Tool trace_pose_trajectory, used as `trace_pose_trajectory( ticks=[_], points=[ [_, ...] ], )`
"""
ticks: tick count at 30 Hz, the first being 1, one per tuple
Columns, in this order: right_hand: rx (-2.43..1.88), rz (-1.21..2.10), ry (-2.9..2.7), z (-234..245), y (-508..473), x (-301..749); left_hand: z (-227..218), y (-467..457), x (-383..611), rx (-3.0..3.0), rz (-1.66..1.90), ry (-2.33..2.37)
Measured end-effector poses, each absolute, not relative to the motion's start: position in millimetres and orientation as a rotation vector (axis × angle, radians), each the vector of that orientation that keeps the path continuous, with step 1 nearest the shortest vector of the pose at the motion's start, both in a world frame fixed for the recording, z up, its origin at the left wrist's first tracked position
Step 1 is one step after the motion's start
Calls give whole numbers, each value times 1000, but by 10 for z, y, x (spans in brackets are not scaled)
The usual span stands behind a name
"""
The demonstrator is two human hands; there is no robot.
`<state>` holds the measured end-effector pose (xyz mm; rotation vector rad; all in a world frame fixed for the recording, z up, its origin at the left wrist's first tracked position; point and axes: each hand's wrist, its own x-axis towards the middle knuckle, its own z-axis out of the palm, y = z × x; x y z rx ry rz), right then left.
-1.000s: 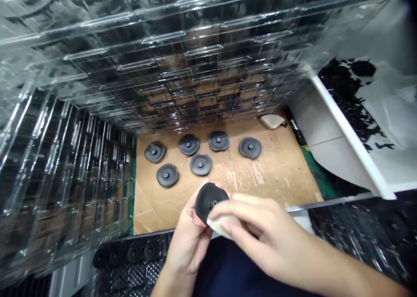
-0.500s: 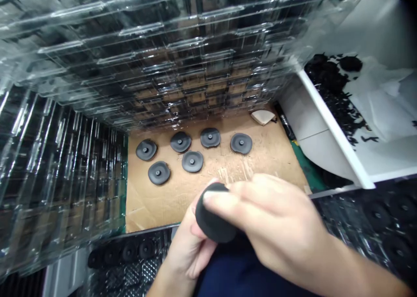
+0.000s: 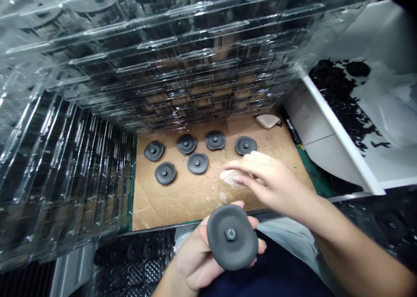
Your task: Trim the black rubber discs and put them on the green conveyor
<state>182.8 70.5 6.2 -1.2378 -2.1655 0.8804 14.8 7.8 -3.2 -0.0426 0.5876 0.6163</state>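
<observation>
My left hand [image 3: 198, 258] holds a round dark grey rubber disc [image 3: 232, 237] with a small metal nut at its centre, face up, close to my body. My right hand [image 3: 272, 181] is stretched over the brown board [image 3: 195, 195], pinching a small white pad [image 3: 230, 176]. Several similar grey discs lie on the board beyond it, among them one at the right [image 3: 245, 145], one in the middle [image 3: 197, 162] and one at the left [image 3: 153, 150].
Tall stacks of clear plastic trays [image 3: 146, 62] wall in the board at the back and left. A white bin [image 3: 352, 114] with black scraps stands at the right. A black tray [image 3: 130, 251] with dark discs lies near my body. A white pad [image 3: 267, 121] lies by the back.
My right hand has left the disc and moved forward over the board with the white pad. My left hand has drawn the disc nearer and turned its nut side up.
</observation>
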Motion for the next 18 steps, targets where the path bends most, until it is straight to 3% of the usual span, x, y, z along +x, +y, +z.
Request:
trace_pose_trajectory(
  ticks=[4, 9, 18],
  points=[
    [-1541, 957, -2055, -455, 525, 1916, -63, 124, 72, -80, 701, 503],
    [-1614, 746, -2005, -975, 194, 1799, -112, 82, 44, -59, 775, 550],
    [-1495, 668, -1981, -1091, 443, 1776, -108, 87, 78, 37, 839, 662]
  ],
)
